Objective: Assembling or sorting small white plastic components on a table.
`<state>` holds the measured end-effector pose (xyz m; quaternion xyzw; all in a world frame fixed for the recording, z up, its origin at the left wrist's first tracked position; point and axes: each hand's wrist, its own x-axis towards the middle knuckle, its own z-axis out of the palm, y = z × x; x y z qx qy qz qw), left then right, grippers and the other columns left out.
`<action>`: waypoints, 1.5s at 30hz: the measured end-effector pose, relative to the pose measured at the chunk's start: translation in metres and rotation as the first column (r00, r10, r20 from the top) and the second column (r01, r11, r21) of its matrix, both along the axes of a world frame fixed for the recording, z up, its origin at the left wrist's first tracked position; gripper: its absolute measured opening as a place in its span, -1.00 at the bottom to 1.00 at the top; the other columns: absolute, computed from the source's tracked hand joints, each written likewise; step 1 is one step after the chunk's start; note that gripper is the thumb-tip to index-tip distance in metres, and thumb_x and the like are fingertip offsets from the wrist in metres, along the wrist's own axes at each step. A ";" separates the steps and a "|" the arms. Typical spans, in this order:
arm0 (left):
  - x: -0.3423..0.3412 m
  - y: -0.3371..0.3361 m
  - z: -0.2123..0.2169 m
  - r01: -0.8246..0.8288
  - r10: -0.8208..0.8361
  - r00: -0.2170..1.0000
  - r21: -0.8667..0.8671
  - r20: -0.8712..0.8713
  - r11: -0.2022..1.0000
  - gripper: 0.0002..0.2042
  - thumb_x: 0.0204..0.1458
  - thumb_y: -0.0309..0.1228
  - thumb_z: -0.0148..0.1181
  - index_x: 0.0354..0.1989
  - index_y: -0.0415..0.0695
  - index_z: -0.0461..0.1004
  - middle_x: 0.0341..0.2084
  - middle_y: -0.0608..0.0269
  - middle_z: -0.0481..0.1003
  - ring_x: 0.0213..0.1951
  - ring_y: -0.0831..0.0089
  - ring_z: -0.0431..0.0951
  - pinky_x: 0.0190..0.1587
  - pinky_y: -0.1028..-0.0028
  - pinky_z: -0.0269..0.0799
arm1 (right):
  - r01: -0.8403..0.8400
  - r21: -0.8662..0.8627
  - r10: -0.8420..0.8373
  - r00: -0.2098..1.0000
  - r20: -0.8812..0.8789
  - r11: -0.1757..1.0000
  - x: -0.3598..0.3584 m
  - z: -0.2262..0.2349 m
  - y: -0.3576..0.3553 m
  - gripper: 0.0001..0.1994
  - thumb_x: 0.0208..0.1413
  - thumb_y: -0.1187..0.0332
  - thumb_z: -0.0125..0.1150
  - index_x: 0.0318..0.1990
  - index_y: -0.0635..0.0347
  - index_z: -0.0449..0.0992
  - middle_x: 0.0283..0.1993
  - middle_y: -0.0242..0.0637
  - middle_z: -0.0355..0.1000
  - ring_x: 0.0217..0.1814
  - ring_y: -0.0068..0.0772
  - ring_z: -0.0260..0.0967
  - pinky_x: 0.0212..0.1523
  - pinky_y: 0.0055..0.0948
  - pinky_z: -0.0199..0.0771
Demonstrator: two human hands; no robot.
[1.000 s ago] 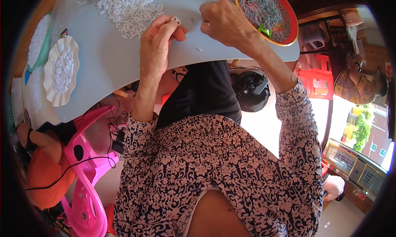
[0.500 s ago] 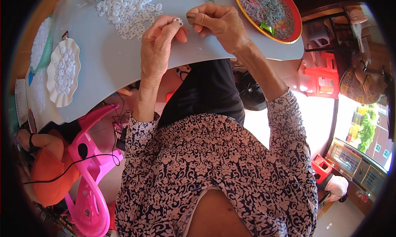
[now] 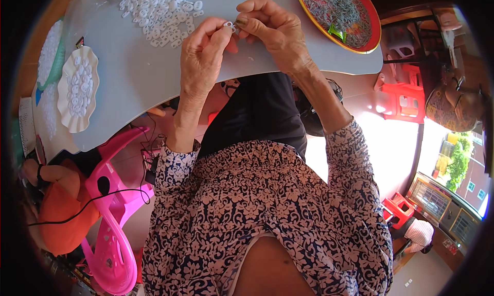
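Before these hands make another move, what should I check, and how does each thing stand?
1. Small white plastic piece with holes gripped by the left hand: ok.
2. Right hand brought up beside that piece: ok.
3. Something pinched in the right fingertips: cannot tell, too small.
4. Loose pile of white plastic pieces within view: ok.
5. Round red tray with yellow rim stocked with thin grey pieces: ok.

Pink chair (image 3: 121,203), red stools (image 3: 393,96), pale floor (image 3: 426,275), glaring daylight (image 3: 388,152) — probably a doorway — greenery (image 3: 459,167) outside.
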<state>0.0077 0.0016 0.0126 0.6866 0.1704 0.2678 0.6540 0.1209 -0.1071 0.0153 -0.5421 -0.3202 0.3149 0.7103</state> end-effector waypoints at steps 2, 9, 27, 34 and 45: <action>0.001 -0.002 0.001 -0.014 0.015 1.000 -0.004 0.011 1.000 -0.88 0.08 -0.41 0.04 -0.37 -0.19 0.45 -0.65 0.43 0.43 -0.56 0.77 0.27 -0.50 0.68 0.17 | 0.012 0.011 -0.012 1.000 0.012 1.000 -0.001 -0.001 0.000 -0.79 0.10 0.43 0.18 -0.10 0.20 0.46 -0.34 -0.44 0.48 -0.34 -0.63 0.41 -0.32 -0.64 0.37; 0.001 -0.002 -0.001 -0.021 0.021 0.999 -0.001 0.031 1.000 -0.88 0.08 -0.43 0.05 -0.36 -0.21 0.45 -0.62 0.41 0.45 -0.54 0.74 0.34 -0.48 0.67 0.21 | 0.058 -0.002 -0.058 0.998 0.023 0.998 -0.003 0.002 0.002 -0.78 0.10 0.50 0.16 -0.09 0.28 0.41 -0.34 -0.33 0.48 -0.35 -0.60 0.42 -0.31 -0.62 0.42; 0.000 0.001 -0.001 0.063 -0.061 0.997 0.044 -0.053 0.997 -0.83 0.09 -0.33 0.09 -0.40 -0.17 0.46 -0.67 0.43 0.42 -0.56 0.74 0.33 -0.49 0.65 0.22 | 0.023 0.022 -0.026 0.989 0.143 0.999 0.000 -0.005 -0.002 -0.87 0.11 0.44 0.18 -0.27 0.35 0.48 -0.45 -0.40 0.44 -0.44 -0.68 0.30 -0.37 -0.68 0.37; 0.000 0.006 -0.008 0.173 -0.171 0.983 -0.027 0.065 0.985 -0.83 0.10 -0.34 0.09 -0.41 -0.20 0.45 -0.65 0.42 0.44 -0.52 0.73 0.37 -0.44 0.67 0.26 | 0.061 -0.052 -0.049 0.977 0.206 0.997 -0.002 -0.004 -0.003 -0.82 0.12 0.34 0.19 -0.32 0.33 0.49 -0.49 -0.45 0.42 -0.49 -0.72 0.24 -0.45 -0.69 0.30; 0.003 -0.001 -0.003 0.102 -0.092 0.983 -0.056 0.156 0.993 -0.88 0.10 -0.42 0.08 -0.36 -0.22 0.47 -0.61 0.36 0.48 -0.48 0.69 0.42 -0.36 0.65 0.32 | 0.110 -0.067 -0.092 0.967 0.236 0.992 -0.006 0.001 -0.001 -0.79 0.15 0.31 0.15 -0.34 0.32 0.50 -0.53 -0.45 0.40 -0.51 -0.73 0.23 -0.46 -0.67 0.29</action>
